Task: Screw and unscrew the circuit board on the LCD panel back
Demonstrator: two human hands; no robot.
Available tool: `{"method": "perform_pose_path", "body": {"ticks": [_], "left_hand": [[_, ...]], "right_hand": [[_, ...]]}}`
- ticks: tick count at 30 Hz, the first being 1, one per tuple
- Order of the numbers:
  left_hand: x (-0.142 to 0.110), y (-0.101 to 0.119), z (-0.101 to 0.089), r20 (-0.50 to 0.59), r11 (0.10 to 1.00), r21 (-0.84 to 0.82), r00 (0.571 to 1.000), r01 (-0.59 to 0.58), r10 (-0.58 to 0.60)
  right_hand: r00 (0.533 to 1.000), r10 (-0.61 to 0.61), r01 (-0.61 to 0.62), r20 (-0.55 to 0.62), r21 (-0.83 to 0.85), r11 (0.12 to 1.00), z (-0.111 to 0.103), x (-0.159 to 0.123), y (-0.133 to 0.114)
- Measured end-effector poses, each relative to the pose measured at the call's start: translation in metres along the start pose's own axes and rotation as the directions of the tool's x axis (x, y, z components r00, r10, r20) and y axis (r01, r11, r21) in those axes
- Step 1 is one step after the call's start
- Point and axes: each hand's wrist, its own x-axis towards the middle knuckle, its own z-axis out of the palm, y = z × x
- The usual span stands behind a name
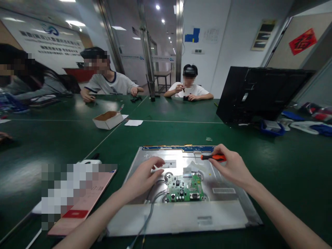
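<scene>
A flat metal display panel (223,214) lies back side up on the green table before me. Fixed near its middle is a green circuit board (184,188), with grey cables (153,204) running from its left side toward me. Along the far edge runs a narrow blue circuit strip (166,148). My right hand (230,162) grips a screwdriver (214,157) by its orange and black handle; the thin shaft points left, above the panel. Over the panel's left half, my left hand (147,174) has its fingers apart and holds nothing.
A phone-like pink device (88,197) lies on the left. Farther off are an open cardboard box (107,120) and a white paper (133,122). A black monitor (259,93) stands at the right behind a blue tray (272,128). Several people sit across the table (176,133).
</scene>
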Motion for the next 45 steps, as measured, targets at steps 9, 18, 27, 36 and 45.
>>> {"method": "perform_pose_path", "body": {"ticks": [9,18,27,36,45], "left_hand": [[0.041,-0.007,0.019,0.057,0.992,0.124,0.997,0.038,-0.045],[0.055,0.028,0.016,0.145,0.994,0.051,0.985,-0.101,0.093],[0.095,0.058,0.054,0.356,0.946,-0.053,0.879,-0.319,0.316],[0.098,0.042,0.068,0.401,0.938,-0.124,0.848,-0.325,0.346],[0.097,0.036,0.071,0.397,0.945,-0.216,0.863,-0.244,0.313]], "right_hand": [[0.986,0.030,-0.016,-0.164,0.085,0.996,0.017,-0.026,0.033],[0.943,-0.033,0.064,-0.330,0.085,0.994,0.017,-0.034,0.030],[0.944,-0.045,0.063,-0.328,0.046,0.997,0.013,-0.032,0.035],[0.938,-0.019,0.023,-0.345,0.008,1.000,0.010,-0.031,0.045],[0.951,-0.051,0.054,-0.304,0.002,0.999,0.010,-0.031,0.044]]}}
